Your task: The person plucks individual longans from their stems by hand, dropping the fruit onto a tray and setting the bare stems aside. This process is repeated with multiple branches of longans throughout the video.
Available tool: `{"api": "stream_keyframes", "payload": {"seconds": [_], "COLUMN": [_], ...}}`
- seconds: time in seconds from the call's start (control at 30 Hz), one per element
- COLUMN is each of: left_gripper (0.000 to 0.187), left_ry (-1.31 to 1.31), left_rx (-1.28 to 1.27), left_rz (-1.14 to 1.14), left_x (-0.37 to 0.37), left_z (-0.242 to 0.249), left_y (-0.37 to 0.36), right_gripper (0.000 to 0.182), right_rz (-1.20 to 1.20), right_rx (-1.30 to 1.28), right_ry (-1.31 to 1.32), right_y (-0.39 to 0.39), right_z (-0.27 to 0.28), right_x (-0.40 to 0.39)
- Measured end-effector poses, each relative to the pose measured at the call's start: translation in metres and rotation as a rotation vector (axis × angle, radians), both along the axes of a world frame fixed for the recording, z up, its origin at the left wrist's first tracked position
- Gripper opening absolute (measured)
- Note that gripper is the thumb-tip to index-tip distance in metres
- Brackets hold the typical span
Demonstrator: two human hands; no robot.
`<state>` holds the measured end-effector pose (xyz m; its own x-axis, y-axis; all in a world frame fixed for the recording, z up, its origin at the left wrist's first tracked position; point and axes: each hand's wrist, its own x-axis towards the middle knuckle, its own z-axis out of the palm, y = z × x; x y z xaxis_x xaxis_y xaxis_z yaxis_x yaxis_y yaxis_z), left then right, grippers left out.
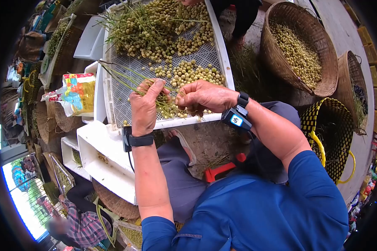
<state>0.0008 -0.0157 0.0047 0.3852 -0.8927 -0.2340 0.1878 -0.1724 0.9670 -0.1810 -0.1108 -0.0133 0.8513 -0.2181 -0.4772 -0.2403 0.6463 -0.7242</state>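
My left hand (145, 102) is closed around a bunch of thin green stems (123, 75) that stick out to the upper left. Below its fingers hang the bunch's finer stalks. Close beside it, my right hand (201, 97) has its fingers pinched together at the stalks; what is between its fingertips is mostly hidden. Both hands are over the near edge of a white perforated tray (121, 100). Loose round yellow-green fruits (192, 73) lie in the tray just beyond my hands. Farther back is a heap of stems with fruits attached (142, 29).
A wicker basket (329, 62) full of the fruits stands at right, near a black-and-yellow woven basket (339, 138). White foam boxes (109, 154) and a printed bag (81, 94) are at left. Another person (86, 226) sits lower left; another's hand (190, 2) is at the tray's far side.
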Motion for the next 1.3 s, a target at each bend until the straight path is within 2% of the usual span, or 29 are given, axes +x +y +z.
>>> {"api": "stream_keyframes", "payload": {"seconds": [0.17, 0.27, 0.37, 0.43, 0.5, 0.57, 0.67, 0.7, 0.77, 0.93, 1.17, 1.3], "left_gripper": [0.016, 0.014, 0.013, 0.013, 0.013, 0.013, 0.013, 0.013, 0.013, 0.011, 0.011, 0.011], "left_ry": [0.119, 0.159, 0.147, 0.126, 0.104, 0.103, 0.126, 0.125, 0.129, 0.107, 0.150, 0.142], "left_rx": [-0.038, -0.033, -0.032, -0.031, -0.041, -0.052, -0.039, -0.042, -0.064, -0.056, -0.061, -0.060], "left_rz": [0.170, 0.188, 0.219, 0.234, 0.234, 0.241, 0.259, 0.259, 0.231, 0.275, 0.315, 0.331], "left_x": [0.000, 0.001, -0.002, -0.002, -0.001, 0.001, 0.000, 0.002, 0.006, 0.011, 0.014, 0.015], "left_z": [-0.007, -0.010, -0.012, -0.012, -0.012, -0.011, -0.011, -0.010, -0.009, -0.017, -0.021, -0.021], "left_y": [-0.003, -0.003, -0.003, -0.003, -0.002, -0.003, -0.004, -0.004, -0.005, -0.004, -0.006, -0.006], "right_gripper": [0.016, 0.020, 0.017, 0.020, 0.025, 0.027, 0.021, 0.021, 0.019, 0.021, 0.016, 0.013], "right_rz": [-0.029, -0.177, -0.147, -0.097, -0.002, -0.033, -0.077, -0.076, -0.190, -0.019, -0.028, -0.113], "right_rx": [-0.024, -0.078, -0.140, -0.154, -0.141, -0.129, 0.096, 0.094, 0.237, 0.073, 0.074, 0.060], "right_ry": [-0.033, -0.044, -0.034, -0.027, 0.097, 0.105, -0.026, -0.027, -0.079, 0.006, 0.090, 0.101], "right_y": [-0.003, 0.002, 0.004, -0.003, -0.008, -0.005, -0.002, 0.001, 0.004, -0.001, -0.009, -0.008], "right_z": [0.006, 0.006, 0.005, 0.009, 0.017, 0.017, 0.006, 0.001, -0.007, -0.002, 0.007, 0.007], "right_x": [0.000, 0.004, 0.003, 0.000, -0.002, -0.001, -0.002, -0.001, 0.001, 0.002, 0.000, -0.001]}}
